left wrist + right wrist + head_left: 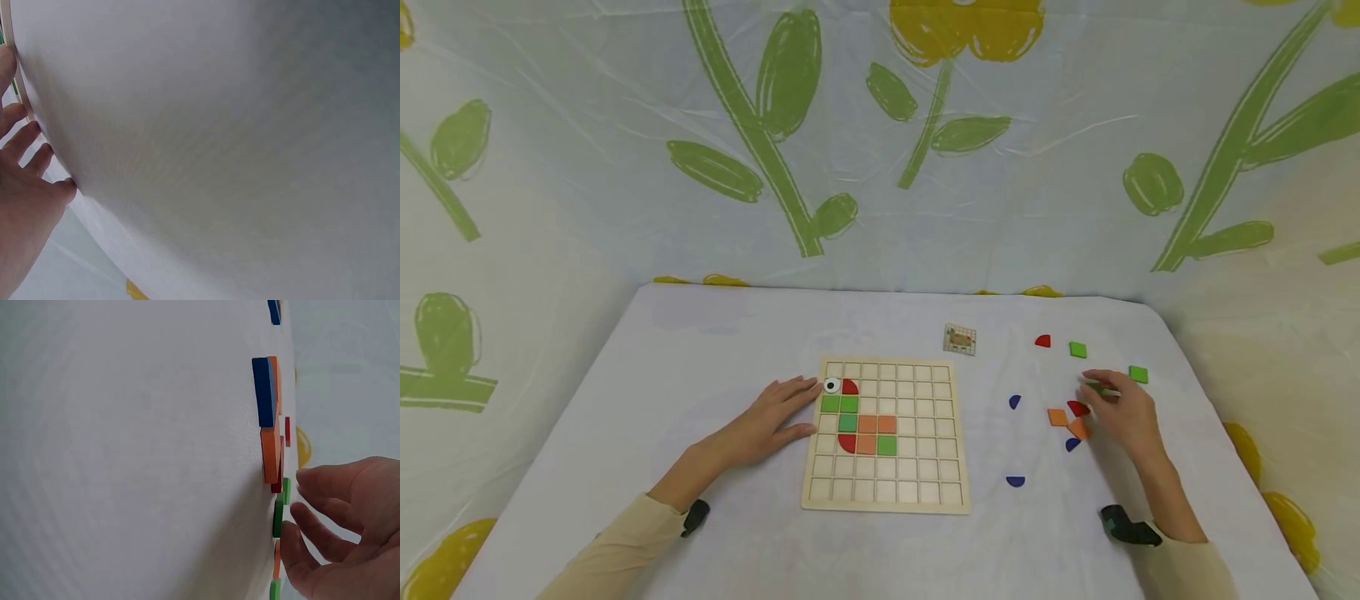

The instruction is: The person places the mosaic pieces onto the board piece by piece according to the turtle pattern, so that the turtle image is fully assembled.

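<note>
My left hand (769, 423) lies flat with spread fingers, its tips at the left edge of the wooden grid board (961, 492); the left wrist view shows the hand (28, 181) beside that edge. On the board sit a white eye piece (832, 385), red quarter-rounds (850, 387) and green and orange squares (867, 424). Over the loose pieces, my right hand (1126, 412) hovers with bent, parted fingers at a green piece (1102, 389). In the right wrist view the hand's (344, 525) fingertips are beside the green piece (278, 515); whether they touch it I cannot tell.
A small pattern card (960, 339) lies behind the board's right corner. Blue half-rounds (1015, 482), orange squares (1057, 417), red pieces (1043, 341) and green squares (1078, 350) are scattered right of the board. A flowered cloth (1000, 208) hangs behind the table.
</note>
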`<act>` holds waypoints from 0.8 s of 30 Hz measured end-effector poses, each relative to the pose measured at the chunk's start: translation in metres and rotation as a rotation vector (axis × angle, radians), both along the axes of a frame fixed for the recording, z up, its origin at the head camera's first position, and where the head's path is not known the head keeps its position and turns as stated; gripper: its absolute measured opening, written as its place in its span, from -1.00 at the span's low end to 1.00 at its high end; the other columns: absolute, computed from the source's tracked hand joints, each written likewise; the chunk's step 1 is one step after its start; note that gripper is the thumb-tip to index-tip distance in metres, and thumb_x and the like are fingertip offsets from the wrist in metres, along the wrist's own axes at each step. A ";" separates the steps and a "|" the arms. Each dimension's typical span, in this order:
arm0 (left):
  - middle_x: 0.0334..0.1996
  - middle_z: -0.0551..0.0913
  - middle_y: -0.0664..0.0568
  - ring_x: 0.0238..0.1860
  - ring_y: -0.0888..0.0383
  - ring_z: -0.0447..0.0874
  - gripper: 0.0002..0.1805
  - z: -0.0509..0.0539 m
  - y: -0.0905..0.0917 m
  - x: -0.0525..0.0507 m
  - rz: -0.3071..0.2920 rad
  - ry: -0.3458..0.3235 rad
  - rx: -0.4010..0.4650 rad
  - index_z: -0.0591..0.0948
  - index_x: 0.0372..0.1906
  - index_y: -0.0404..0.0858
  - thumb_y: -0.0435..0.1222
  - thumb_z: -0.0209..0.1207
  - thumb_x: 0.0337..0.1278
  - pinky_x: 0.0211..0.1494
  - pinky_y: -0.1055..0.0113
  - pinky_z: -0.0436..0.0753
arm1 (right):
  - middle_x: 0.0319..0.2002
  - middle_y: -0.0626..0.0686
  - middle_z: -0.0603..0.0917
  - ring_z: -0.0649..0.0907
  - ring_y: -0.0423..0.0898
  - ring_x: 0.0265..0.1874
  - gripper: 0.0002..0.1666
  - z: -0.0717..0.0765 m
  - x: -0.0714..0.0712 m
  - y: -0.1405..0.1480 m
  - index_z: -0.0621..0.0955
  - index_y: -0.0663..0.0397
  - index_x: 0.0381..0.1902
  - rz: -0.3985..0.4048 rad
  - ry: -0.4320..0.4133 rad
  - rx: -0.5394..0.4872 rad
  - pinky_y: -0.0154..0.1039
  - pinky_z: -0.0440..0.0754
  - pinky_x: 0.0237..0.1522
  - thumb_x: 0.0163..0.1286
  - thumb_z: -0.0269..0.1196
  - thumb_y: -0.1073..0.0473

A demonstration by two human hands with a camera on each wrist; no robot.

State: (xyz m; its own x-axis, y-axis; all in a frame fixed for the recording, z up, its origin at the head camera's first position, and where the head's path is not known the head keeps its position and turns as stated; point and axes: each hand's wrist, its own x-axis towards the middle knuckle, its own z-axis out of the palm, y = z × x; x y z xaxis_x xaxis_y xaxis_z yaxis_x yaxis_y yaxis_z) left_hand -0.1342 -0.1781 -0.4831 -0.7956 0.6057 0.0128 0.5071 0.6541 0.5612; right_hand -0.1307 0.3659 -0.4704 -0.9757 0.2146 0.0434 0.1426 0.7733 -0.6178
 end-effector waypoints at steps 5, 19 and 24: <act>0.54 0.27 -0.21 0.57 -0.29 0.08 -0.26 -0.002 0.000 0.000 0.003 -0.006 -0.007 0.30 0.56 -0.30 -0.14 0.25 0.43 0.57 -0.31 -0.04 | 0.19 0.45 0.52 0.52 0.40 0.13 -0.57 0.000 -0.001 0.005 0.53 0.37 0.28 0.000 -0.027 -0.005 0.30 0.60 0.14 0.53 0.18 0.28; 0.53 0.28 -0.22 0.57 -0.28 0.08 -0.27 -0.002 0.000 0.000 0.000 0.008 0.010 0.31 0.55 -0.32 -0.17 0.26 0.42 0.56 -0.31 -0.04 | 0.05 0.49 0.58 0.57 0.41 0.02 -0.56 0.008 -0.001 0.011 0.53 0.46 0.20 0.003 -0.116 0.017 0.21 0.72 -0.02 0.48 0.27 0.28; 0.54 0.27 -0.22 0.58 -0.28 0.08 -0.27 -0.003 -0.001 0.000 0.002 -0.001 0.007 0.30 0.56 -0.32 -0.16 0.26 0.43 0.57 -0.30 -0.05 | 0.08 0.47 0.59 0.59 0.39 0.00 -0.56 0.012 0.001 0.011 0.55 0.42 0.19 0.016 -0.112 0.016 0.07 0.77 -0.14 0.45 0.31 0.27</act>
State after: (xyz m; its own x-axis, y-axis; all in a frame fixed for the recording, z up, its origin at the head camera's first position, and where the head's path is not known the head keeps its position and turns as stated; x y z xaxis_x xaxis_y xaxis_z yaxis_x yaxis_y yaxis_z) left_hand -0.1341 -0.1787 -0.4859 -0.7970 0.6038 0.0164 0.5051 0.6514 0.5662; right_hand -0.1294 0.3766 -0.4580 -0.9779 0.1994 -0.0633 0.1981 0.7854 -0.5864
